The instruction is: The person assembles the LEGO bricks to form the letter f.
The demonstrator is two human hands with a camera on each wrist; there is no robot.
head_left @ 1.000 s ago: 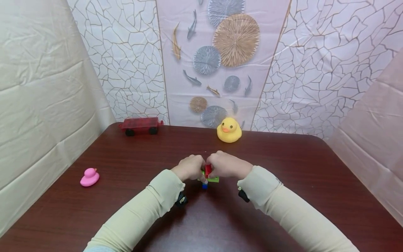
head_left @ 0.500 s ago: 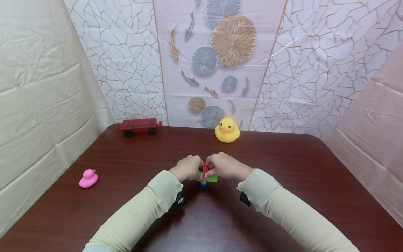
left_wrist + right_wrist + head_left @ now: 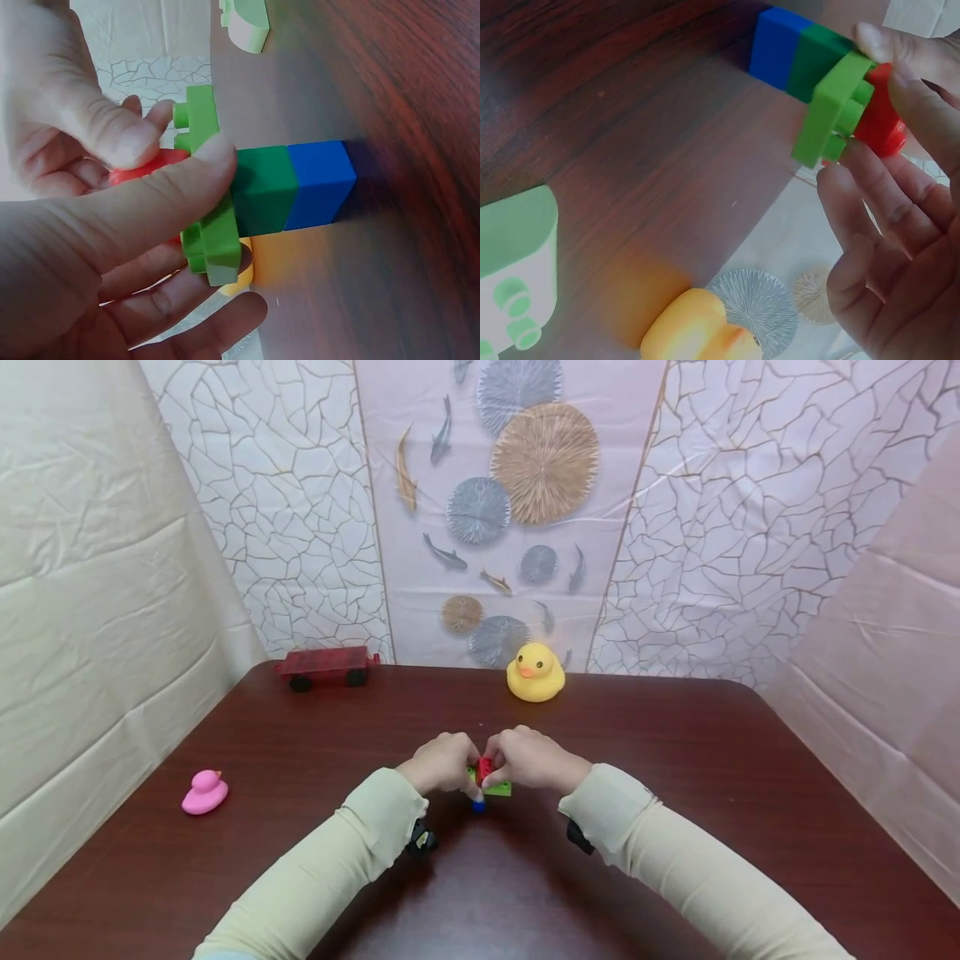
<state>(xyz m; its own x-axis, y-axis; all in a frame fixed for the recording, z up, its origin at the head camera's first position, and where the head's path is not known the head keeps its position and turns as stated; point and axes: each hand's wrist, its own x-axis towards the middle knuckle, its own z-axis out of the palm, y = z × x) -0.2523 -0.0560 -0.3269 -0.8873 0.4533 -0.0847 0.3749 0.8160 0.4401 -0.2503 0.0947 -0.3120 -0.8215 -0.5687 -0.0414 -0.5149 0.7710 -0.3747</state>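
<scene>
Both hands meet around a small upright stack of toy building bricks at mid-table. At its bottom is a blue brick, with a dark green brick above it. A long light green brick lies across the top, and a red brick sits against its studded side. My left hand grips the light green brick, thumb across its near face. My right hand pinches the red brick between thumb and fingers. Fingers partly hide both upper bricks.
A loose light green curved brick lies on the table to the right of the stack. Toward the back stand a yellow rubber duck and a red toy wagon. A pink duck sits at the left.
The head view has shifted slightly, carrying the scene a little leftward. Both hands stay together at the stack. More of the red brick's studs show than a second ago.
</scene>
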